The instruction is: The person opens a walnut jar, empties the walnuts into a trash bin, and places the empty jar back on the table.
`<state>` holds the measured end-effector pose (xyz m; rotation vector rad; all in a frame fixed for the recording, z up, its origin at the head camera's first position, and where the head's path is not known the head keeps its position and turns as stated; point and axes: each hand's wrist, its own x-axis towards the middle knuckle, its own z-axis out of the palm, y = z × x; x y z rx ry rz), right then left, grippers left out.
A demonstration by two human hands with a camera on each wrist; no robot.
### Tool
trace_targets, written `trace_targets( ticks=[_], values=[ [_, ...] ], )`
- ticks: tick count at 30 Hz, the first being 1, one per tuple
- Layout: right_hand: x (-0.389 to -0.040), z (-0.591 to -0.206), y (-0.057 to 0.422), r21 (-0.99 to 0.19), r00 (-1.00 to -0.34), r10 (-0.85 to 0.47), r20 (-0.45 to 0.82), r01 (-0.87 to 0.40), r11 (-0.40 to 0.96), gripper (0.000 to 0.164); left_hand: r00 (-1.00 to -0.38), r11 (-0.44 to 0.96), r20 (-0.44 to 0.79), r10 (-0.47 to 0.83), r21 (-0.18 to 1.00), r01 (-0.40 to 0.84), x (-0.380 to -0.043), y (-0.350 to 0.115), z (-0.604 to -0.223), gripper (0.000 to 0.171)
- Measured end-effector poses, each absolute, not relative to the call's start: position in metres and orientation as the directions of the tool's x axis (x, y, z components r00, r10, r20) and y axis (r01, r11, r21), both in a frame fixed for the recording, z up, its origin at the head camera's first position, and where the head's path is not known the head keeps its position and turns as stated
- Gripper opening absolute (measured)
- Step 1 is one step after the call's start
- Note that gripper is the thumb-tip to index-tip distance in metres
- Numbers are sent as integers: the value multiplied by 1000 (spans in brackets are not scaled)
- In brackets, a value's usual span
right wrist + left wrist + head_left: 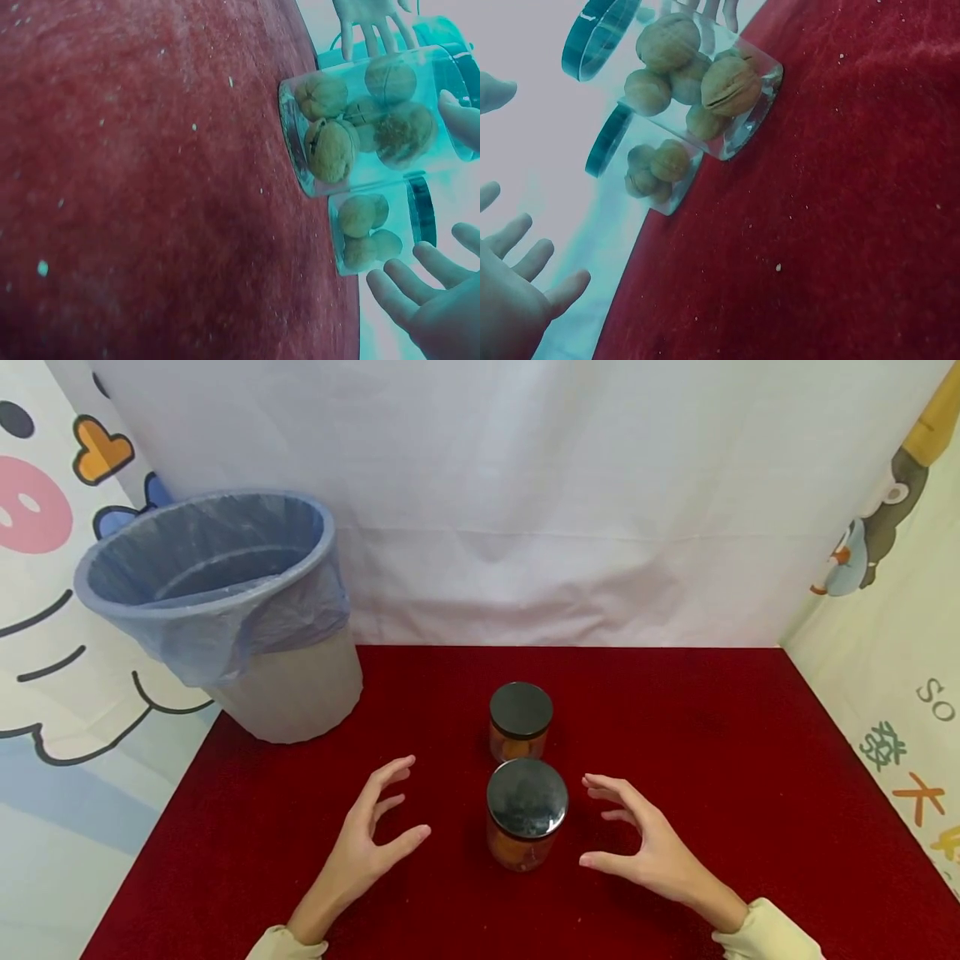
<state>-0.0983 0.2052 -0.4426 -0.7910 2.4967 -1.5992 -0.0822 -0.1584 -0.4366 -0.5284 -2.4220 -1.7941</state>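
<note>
Two clear jars with dark lids stand upright on the red cloth, one behind the other. Walnuts (pixel 731 86) fill much of the nearer jar (pixel 523 850), and the farther jar (pixel 519 747) holds several more. Left of the nearer jar hovers my left hand (pixel 366 847), fingers spread and loosely bent, holding nothing. My right hand (pixel 648 843) is on the jar's other side, closer to it, thumb and fingers apart with nothing between them. Both palms face inward toward the jars.
A bin (pixel 292 693) lined with a blue plastic bag (pixel 300 610) stands at the back left of the red cloth (pixel 675 727). White fabric (pixel 570 485) hangs along the back, with printed curtains at either side. Small pale crumbs (pixel 43 268) dot the cloth.
</note>
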Motion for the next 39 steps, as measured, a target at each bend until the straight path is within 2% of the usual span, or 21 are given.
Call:
trace_targets(
  ticks=[19,28,31,39],
  values=[
    [-107,-456,174,-893,-832,-489,262,-401,206,85,-924,199,262,278,926,322,-87,-147,-432,73],
    [-103,-443,154,-915,-820,-511,258,-377,142,86,-911,219,263,319,914,341,-91,-146,-434,73],
    [-104,-451,151,-917,-815,-514,267,-378,124,87,-905,217,271,328,911,351,-93,-144,-434,72],
    [-107,-476,142,-901,-854,-468,229,-368,231,102,-901,208,272,337,912,353,-96,-137,-432,73]
  ],
)
